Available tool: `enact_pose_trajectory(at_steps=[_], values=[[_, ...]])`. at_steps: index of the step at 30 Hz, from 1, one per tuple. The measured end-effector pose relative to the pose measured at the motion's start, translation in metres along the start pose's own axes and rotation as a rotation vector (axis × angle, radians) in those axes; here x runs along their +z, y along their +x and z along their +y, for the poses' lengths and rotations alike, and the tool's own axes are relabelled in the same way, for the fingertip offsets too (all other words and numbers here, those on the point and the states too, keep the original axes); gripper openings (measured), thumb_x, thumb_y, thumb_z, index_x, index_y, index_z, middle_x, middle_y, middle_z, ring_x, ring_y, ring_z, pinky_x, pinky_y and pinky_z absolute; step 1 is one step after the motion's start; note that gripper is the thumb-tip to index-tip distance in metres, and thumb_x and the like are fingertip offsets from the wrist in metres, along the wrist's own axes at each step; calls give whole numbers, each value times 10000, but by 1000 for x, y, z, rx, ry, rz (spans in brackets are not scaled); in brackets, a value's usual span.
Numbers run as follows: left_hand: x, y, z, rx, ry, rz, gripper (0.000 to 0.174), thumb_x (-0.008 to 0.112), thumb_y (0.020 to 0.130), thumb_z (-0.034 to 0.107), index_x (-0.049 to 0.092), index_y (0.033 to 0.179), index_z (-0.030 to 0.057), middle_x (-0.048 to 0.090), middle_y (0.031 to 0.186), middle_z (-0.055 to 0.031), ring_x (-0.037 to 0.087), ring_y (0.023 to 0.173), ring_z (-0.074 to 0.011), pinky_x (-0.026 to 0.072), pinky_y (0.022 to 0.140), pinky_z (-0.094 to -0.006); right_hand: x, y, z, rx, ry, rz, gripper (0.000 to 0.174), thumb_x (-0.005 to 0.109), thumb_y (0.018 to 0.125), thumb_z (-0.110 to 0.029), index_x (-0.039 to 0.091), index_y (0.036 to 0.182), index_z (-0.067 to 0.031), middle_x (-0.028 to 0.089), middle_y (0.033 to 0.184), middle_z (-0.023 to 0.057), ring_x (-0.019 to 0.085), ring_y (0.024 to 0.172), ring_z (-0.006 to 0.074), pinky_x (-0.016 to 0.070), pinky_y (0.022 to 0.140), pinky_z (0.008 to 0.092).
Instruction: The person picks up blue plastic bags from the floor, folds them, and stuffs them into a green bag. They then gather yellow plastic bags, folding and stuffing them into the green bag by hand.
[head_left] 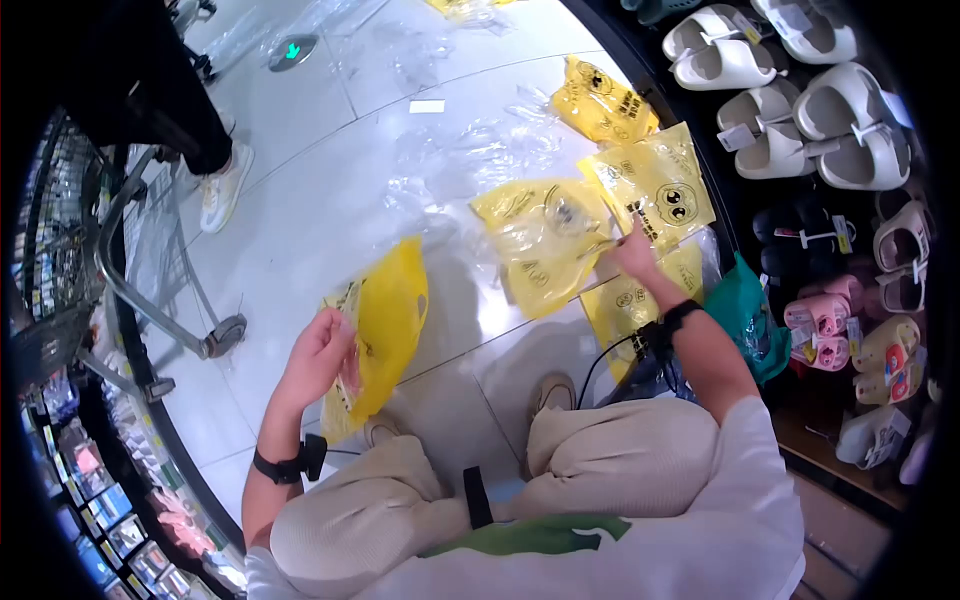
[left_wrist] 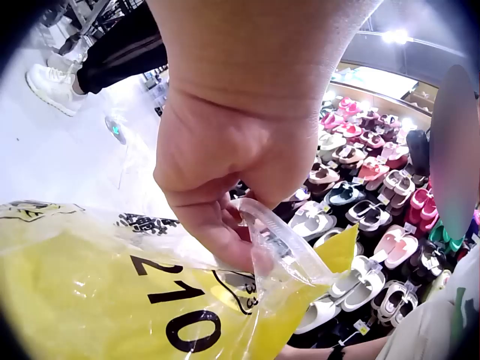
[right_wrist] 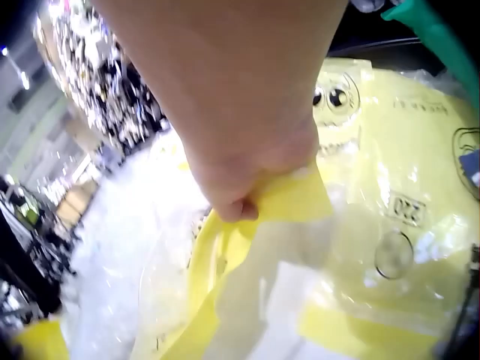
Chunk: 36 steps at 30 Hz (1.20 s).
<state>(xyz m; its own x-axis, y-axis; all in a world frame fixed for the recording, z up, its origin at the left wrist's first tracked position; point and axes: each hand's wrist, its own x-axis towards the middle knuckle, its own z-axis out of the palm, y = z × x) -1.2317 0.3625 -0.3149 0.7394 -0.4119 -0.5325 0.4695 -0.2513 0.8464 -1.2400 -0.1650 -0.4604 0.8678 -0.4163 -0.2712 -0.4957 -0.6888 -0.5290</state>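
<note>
In the head view the left hand (head_left: 322,358) grips the edge of a yellow printed plastic bag (head_left: 392,318) held up at left of the knees. The left wrist view shows the left hand (left_wrist: 232,172) pinching clear film of that bag (left_wrist: 105,285), which bears the number 210. The right hand (head_left: 634,252) pinches the edge of another yellow bag (head_left: 540,275), above the floor. From the right wrist, the right hand (right_wrist: 251,180) has its fingers curled round a yellow edge (right_wrist: 289,202); a flat bag marked 220 (right_wrist: 390,172) lies beside it.
More yellow bags (head_left: 600,105) lie on the floor at right, near a green bag (head_left: 745,315). Clear plastic wraps (head_left: 450,155) litter the tiles. Slippers fill a rack (head_left: 800,215) at right. A wheeled metal cart (head_left: 140,290) and a standing person's shoe (head_left: 225,190) are at left.
</note>
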Motion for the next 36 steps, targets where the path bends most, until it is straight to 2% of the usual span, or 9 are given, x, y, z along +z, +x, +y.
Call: enact_pose_trajectory(at_steps=[4, 6, 9, 11, 15, 19, 21, 24, 36], values=[[2, 10, 10, -7, -42, -15, 145, 441, 1010, 172, 429, 929, 53, 555, 622, -29, 573, 453, -128, 453, 436, -239, -102, -1, -30, -56, -324, -298, 597, 805, 630, -449, 662, 864, 81, 635, 697, 183, 632, 649, 267, 502, 633, 372], [5, 16, 8, 25, -40, -66, 151, 443, 1010, 191, 427, 931, 63, 549, 620, -24, 573, 446, -129, 435, 431, -225, -142, -17, -57, -85, -459, -46, 565, 793, 650, -456, 666, 788, 78, 612, 622, 176, 613, 598, 272, 490, 609, 374], [8, 25, 10, 53, 12, -116, 145, 447, 1006, 186, 425, 933, 62, 559, 633, -27, 579, 457, -131, 448, 438, -230, -177, -29, -54, -361, 187, 83, 270, 624, 775, -135, 658, 967, 52, 655, 859, 86, 605, 710, 165, 492, 681, 308], [10, 26, 14, 54, -11, -127, 141, 447, 1003, 181, 425, 933, 60, 557, 632, -26, 579, 460, -129, 454, 441, -235, -195, -50, -78, -99, 398, -61, 192, 558, 775, -36, 612, 951, 20, 599, 825, 34, 553, 738, 114, 459, 657, 270], [7, 23, 14, 53, -42, -134, 134, 451, 998, 173, 426, 942, 54, 556, 629, -26, 574, 470, -122, 466, 446, -246, -136, -66, -36, -119, 412, 101, 204, 443, 890, -113, 525, 1061, -38, 539, 981, 19, 515, 876, 117, 445, 749, 278], [-2, 14, 7, 44, -31, -122, 136, 459, 994, 174, 429, 946, 50, 554, 627, -27, 566, 468, -120, 464, 445, -250, -72, -146, -16, 467, 660, -701, 462, 532, 951, -324, 493, 1299, -23, 571, 1240, 80, 532, 1129, 188, 441, 947, 323], [-6, 11, 2, 39, -69, -131, 136, 466, 991, 175, 431, 950, 50, 549, 624, -29, 560, 466, -122, 464, 444, -251, -54, -176, -12, -436, 103, -1146, 427, 608, 879, -309, 568, 1165, 6, 630, 1132, 108, 587, 1007, 191, 468, 875, 334], [-11, 11, -1, 22, -52, -111, 137, 470, 989, 175, 435, 947, 50, 546, 626, -29, 560, 466, -123, 463, 445, -250, -56, -232, -16, -247, 567, -1420, 424, 678, 798, -301, 613, 1079, 10, 647, 1050, 110, 605, 931, 195, 478, 818, 331], [-15, 18, 3, 65, -109, -121, 159, 471, 994, 193, 446, 942, 44, 525, 605, -26, 541, 454, -120, 448, 447, -250, -70, -142, 27, 63, 380, -786, 241, 643, 809, -205, 634, 994, -52, 636, 908, 72, 647, 853, 203, 523, 733, 318]])
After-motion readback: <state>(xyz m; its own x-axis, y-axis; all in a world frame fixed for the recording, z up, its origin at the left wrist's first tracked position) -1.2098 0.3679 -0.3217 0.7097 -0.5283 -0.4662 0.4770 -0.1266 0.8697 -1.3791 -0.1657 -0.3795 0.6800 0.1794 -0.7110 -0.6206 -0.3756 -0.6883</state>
